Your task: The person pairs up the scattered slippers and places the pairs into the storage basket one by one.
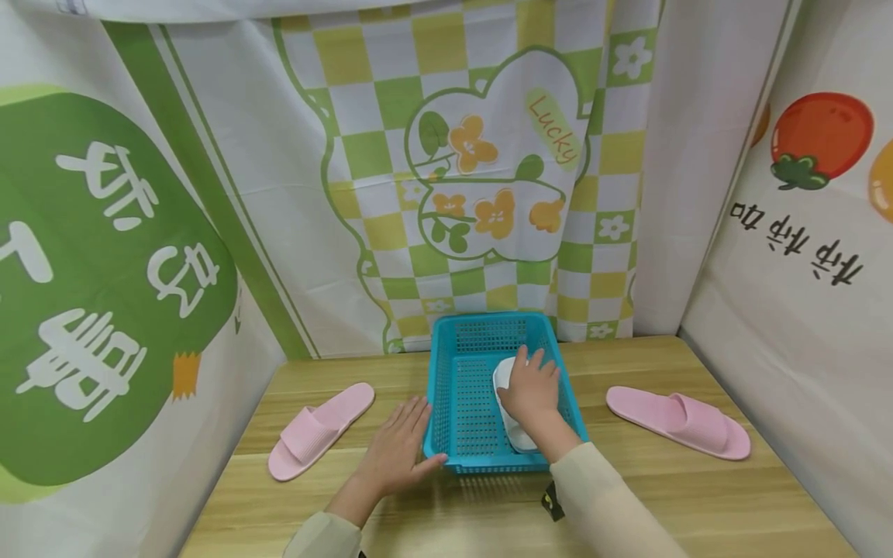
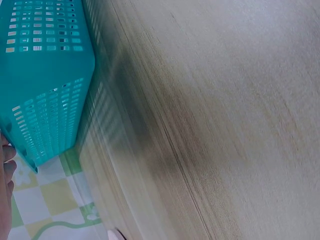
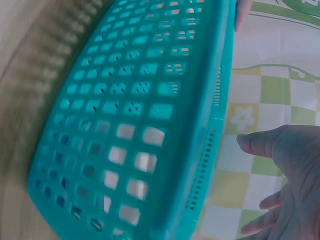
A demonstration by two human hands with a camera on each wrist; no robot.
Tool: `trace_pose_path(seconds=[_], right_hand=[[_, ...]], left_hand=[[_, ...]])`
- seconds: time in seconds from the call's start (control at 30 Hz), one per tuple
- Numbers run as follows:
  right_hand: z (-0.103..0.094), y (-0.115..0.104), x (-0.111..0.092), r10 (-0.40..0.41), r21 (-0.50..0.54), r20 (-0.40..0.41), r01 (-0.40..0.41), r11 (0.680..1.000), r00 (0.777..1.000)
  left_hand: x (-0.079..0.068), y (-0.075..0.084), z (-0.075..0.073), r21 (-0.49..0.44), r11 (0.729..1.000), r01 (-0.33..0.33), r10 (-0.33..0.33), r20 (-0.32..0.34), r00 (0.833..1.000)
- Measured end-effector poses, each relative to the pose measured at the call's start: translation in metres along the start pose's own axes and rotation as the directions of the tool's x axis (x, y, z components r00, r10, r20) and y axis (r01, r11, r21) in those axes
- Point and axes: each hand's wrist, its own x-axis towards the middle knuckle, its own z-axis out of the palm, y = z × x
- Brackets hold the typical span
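A white slipper [image 1: 522,435] lies along the right side inside a blue-green plastic basket [image 1: 446,459]. My right hand [image 1: 533,387] is over this slipper with its fingers spread, covering its middle. In the right wrist view, the right hand [image 3: 297,175] shows loose, parted fingers beyond the basket rim [image 3: 187,150], gripping nothing. At the basket's front left corner, my left hand [image 1: 396,449] rests with straight fingers along the side and the thumb at the front rim. Only the fingers [image 2: 7,165] of that hand show in the left wrist view, right by the basket rim.
On the wooden table [image 1: 649,504], one pink slipper [image 1: 307,438] lies left of the basket and another pink slipper [image 1: 698,425] lies to the right. Behind the basket hangs a checkered cloth [image 1: 377,155]. Printed cloth walls flank both sides.
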Motion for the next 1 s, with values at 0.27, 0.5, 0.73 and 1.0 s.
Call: trace_pose_path(seconds=[0.27,0.5,0.73,1.0], right_hand=[[-0.010,0.018,-0.003,-0.106,0.002,-0.103,0.107,0.994,0.989],[-0.015,0.042,-0.009,-0.182,0.044,-0.181,0.192,0.980,0.966],[-0.022,0.068,-0.018,-0.219,0.111,-0.219,0.248,0.962,0.951],[-0.033,0.098,-0.027,-0.258,0.150,-0.249,0.300,0.942,0.934]], left_hand=[[0.000,-0.001,0.000,0.017,1.000,-0.018,0.019,-0.031,0.999],[0.000,-0.001,0.000,0.013,1.000,-0.021,0.022,-0.024,0.999],[0.000,0.000,0.000,0.025,0.999,-0.022,0.022,-0.012,1.000],[-0.001,-0.001,-0.001,0.006,1.000,-0.018,0.018,-0.001,1.000]])
